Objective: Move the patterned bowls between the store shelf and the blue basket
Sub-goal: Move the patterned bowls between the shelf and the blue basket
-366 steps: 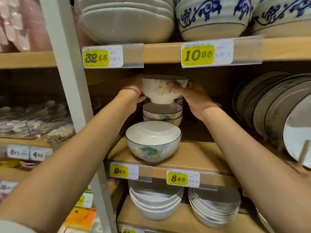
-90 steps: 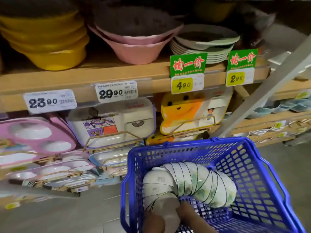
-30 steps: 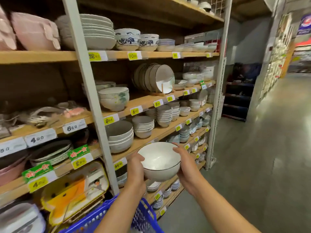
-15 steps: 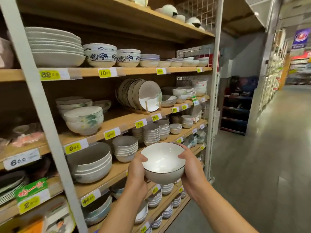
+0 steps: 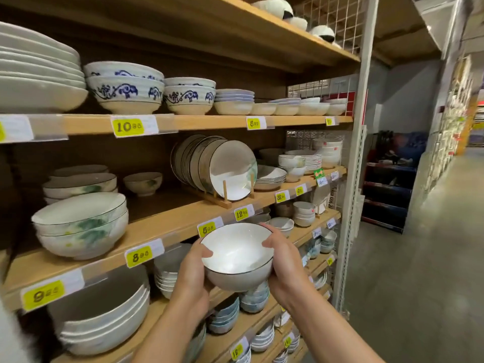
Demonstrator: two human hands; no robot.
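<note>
One white bowl (image 5: 237, 258) with a thin dark rim is held mouth-up in the air, just in front of the wooden shelf (image 5: 162, 218) and touching no board; its outer pattern cannot be made out from this angle. Two hands grip it: the left hand (image 5: 192, 273) wraps its left wall with the thumb over the rim, and the right hand (image 5: 284, 260) cups the right wall, thumb also on the rim. Up and to the left of the bowl, two large green-leaf bowls (image 5: 81, 226) sit nested at the board's front edge. One small patterned bowl (image 5: 142, 180) stands alone farther back. Directly above the held bowl, plates (image 5: 225, 169) stand on edge in one wooden rack (image 5: 222, 201); their count is unclear. Higher still and to the left, four blue-patterned bowls (image 5: 125, 89) form two stacks of two.
</note>
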